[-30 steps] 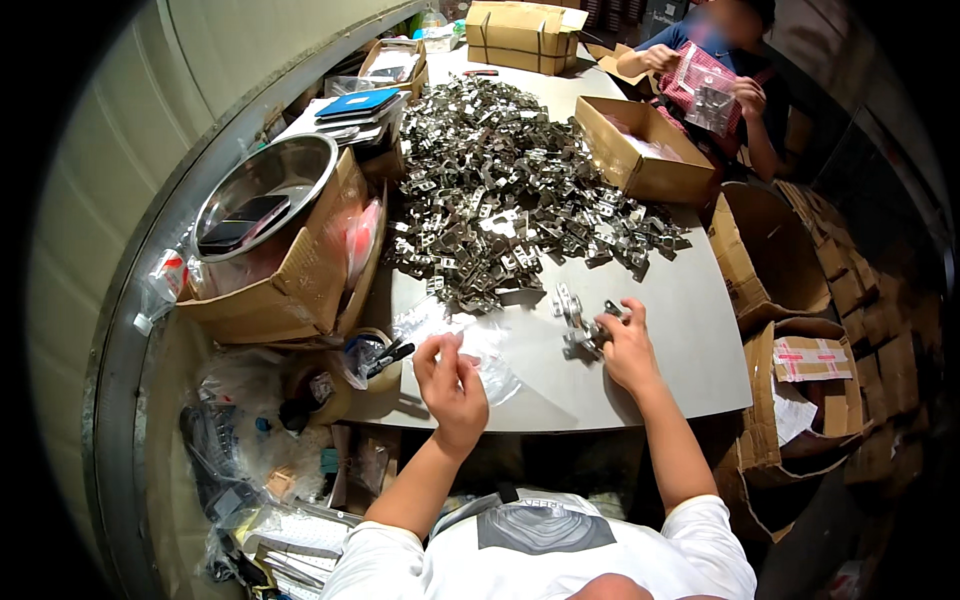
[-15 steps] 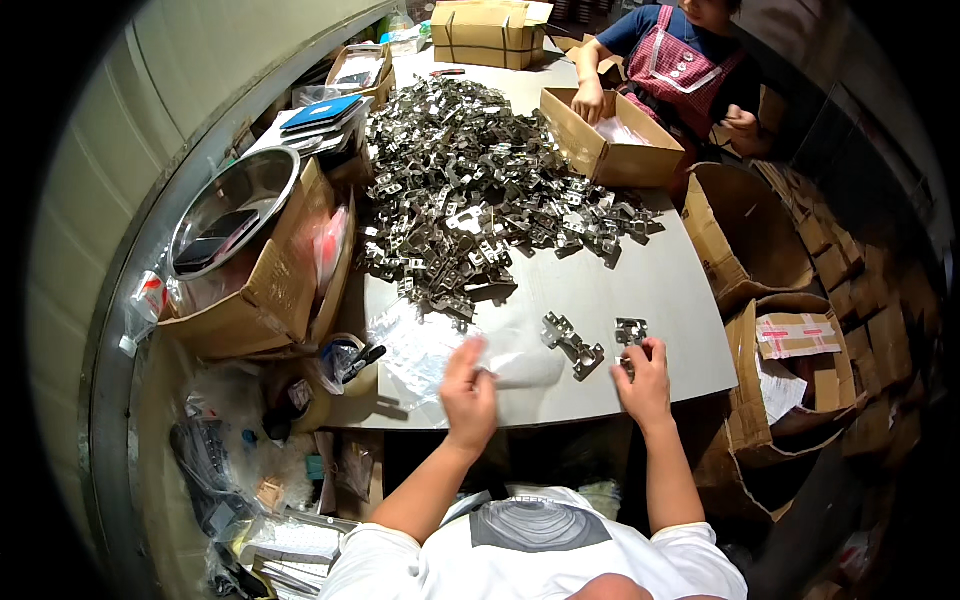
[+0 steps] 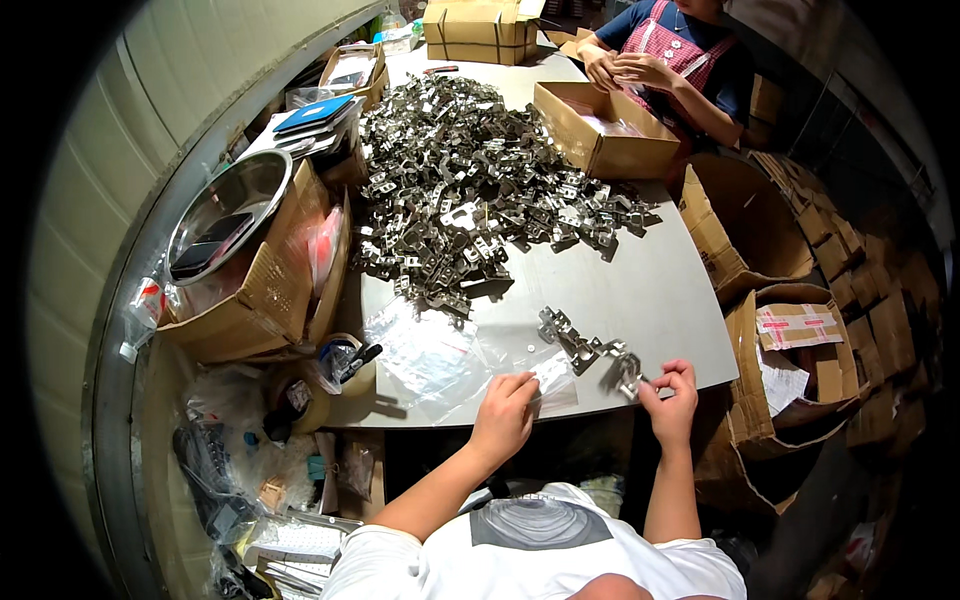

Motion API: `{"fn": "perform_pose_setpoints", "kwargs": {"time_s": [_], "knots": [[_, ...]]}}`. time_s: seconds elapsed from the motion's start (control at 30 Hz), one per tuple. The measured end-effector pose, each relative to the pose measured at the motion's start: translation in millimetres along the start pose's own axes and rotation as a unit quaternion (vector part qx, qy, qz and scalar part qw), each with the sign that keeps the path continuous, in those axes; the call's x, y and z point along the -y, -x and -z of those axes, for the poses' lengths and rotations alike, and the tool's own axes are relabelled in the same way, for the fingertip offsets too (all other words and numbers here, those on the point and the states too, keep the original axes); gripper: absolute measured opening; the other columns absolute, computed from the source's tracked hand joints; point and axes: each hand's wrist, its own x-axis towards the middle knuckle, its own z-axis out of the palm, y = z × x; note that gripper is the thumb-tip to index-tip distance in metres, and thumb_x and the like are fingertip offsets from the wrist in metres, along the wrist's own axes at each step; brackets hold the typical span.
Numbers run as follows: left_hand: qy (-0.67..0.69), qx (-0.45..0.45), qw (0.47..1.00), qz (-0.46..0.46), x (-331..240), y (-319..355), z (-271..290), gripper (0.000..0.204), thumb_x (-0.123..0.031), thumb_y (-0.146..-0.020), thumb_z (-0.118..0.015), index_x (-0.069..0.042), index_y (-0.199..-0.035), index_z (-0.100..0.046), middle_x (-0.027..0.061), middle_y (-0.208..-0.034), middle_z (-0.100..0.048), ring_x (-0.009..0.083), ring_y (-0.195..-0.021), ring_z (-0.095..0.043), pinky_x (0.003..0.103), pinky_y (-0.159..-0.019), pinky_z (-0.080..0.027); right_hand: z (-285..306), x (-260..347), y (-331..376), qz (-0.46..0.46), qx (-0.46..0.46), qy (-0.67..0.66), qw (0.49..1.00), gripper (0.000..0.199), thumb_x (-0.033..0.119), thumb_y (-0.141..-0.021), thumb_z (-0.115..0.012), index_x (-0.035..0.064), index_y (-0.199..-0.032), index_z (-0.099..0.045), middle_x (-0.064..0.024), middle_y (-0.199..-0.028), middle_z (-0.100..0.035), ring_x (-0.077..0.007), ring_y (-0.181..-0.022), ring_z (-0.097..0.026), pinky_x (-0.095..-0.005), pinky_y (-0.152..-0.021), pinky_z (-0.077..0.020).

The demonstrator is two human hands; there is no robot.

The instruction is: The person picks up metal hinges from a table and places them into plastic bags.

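Observation:
My left hand (image 3: pixel 505 415) is closed at the table's near edge, its fingertips pinching a clear plastic bag (image 3: pixel 556 376). My right hand (image 3: pixel 672 402), to the right of it, holds a metal cabinet hinge (image 3: pixel 628 377) between thumb and fingers; motion blurs the hinge slightly. Just beyond lie more silvery hinges (image 3: pixel 565 338) on the table, close to the held one. To the left of my left hand, a stack of clear bags (image 3: pixel 425 350) rests flat. A large heap of similar metal hinges (image 3: pixel 460 180) covers the table's far middle.
An open carton (image 3: pixel 610 140) stands at the far right, with a co-worker's hands (image 3: pixel 628 70) above it. Cardboard boxes (image 3: pixel 745 230) line the right side. At left are a steel bowl (image 3: pixel 280 185) holding dark objects, tape rolls (image 3: pixel 300 395) and a black-handled tool (image 3: pixel 362 360).
My left hand has moved right, off the bag stack, with a bag. My right hand has drawn a hinge nearer and slightly right. The co-worker's hands have come together above the carton.

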Motion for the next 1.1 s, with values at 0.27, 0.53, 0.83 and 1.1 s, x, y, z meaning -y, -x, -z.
{"fn": "perform_pose_setpoints", "kwargs": {"time_s": [0.27, 0.53, 0.83, 1.1], "knots": [[0.016, -0.041, 0.999, -0.017, -27, -6, -6, 0.051, 0.006, -0.067, -0.065, 0.006, -0.118, -0.056, 0.0195, -0.126, -0.055, 0.0385, -0.110, -0.054, 0.044, -0.096, -0.045, -39, 46, 35, 0.067, 0.042, 0.081, 0.994, 0.028, 0.010, -0.057, -0.081, 0.0027, -0.065, -0.055, -0.0130, -0.095, -0.053, -0.0279, -0.092, -0.052, -0.0374, -0.080, -0.0438], [0.010, -0.029, 0.996, -0.078, -30, 4, -24, 0.049, 0.003, -0.075, -0.062, 0.011, -0.123, -0.051, 0.0233, -0.134, -0.048, 0.0425, -0.128, -0.043, 0.046, -0.106, -0.038, -76, 54, 51, 0.221, -0.040, 0.138, 0.965, 0.019, 0.014, -0.058, -0.077, 0.0107, -0.065, -0.059, -0.0046, -0.096, -0.056, -0.0280, -0.098, -0.049, -0.0430, -0.088, -0.0346], [0.038, -0.019, 0.997, -0.060, -14, 4, -22, 0.064, 0.006, -0.067, -0.068, 0.007, -0.128, -0.049, 0.0227, -0.139, -0.044, 0.0447, -0.131, -0.040, 0.048, -0.107, -0.038, -90, 43, 47, 0.249, 0.050, 0.136, 0.958, 0.019, 0.014, -0.062, -0.073, 0.0133, -0.081, -0.070, -0.0013, -0.111, -0.058, -0.0260, -0.108, -0.044, -0.0419, -0.094, -0.0293], [0.008, 0.100, 0.991, -0.087, -17, -12, 0, 0.058, 0.006, -0.073, -0.060, 0.001, -0.129, -0.051, 0.0152, -0.146, -0.041, 0.0396, -0.136, -0.035, 0.043, -0.102, -0.044, -88, 37, 36, 0.472, 0.010, 0.105, 0.875, 0.019, 0.016, -0.065, -0.078, 0.0134, -0.081, -0.069, 0.0046, -0.103, -0.058, -0.0204, -0.098, -0.047, -0.0392, -0.084, -0.0323]]}}
